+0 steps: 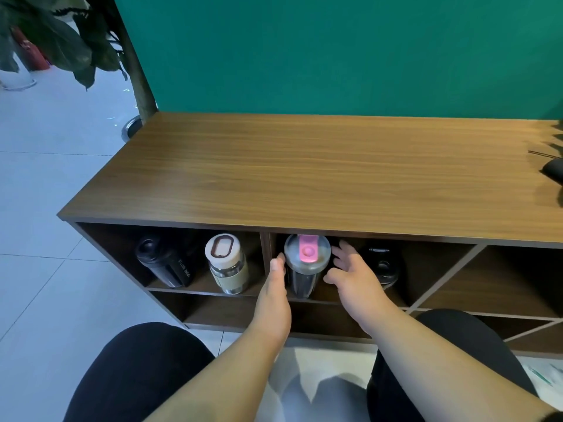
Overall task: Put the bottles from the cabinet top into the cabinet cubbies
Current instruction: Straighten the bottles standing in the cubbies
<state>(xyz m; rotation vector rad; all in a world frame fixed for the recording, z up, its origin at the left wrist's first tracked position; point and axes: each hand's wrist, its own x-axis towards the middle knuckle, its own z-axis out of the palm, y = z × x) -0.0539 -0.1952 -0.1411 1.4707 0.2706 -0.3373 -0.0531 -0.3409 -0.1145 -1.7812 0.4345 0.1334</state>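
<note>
Under the wooden cabinet top (304, 169), the upper row of cubbies holds four bottles. Left cubby (122, 254): a black sport bottle (164, 263) stands beside a glass bottle with a cream lid (227, 263) and a beige sleeve; the two are near each other but apart. Middle cubby (426, 269): a smoky bottle with a clear lid and pink flip cap (306, 263) stands upright at the left end, just beside the divider; a black bottle (382, 264) stands farther right and deeper in, partly hidden behind the right hand.

Left hand (274, 296): reaches in from below, fingers extended and together, fingertips at the left side of the pink-capped bottle's lid; contact appears likely, though the shadow there makes it uncertain. Right hand (355, 275): fingers spread and curved, palm turned toward the right side of the same bottle, with a visible gap between thumb and bottle. Neither hand is closed around anything; both are open and bracket the bottle from either side.

Lower cubbies are in shadow. To the right, diagonal dividers (451, 275) form triangular compartments. A green wall (335, 50) rises behind the cabinet; a potted plant (61, 41) stands at upper left on the pale tiled floor (45, 208). The person's knees, in dark trousers (137, 376), frame the bottom edge.
</note>
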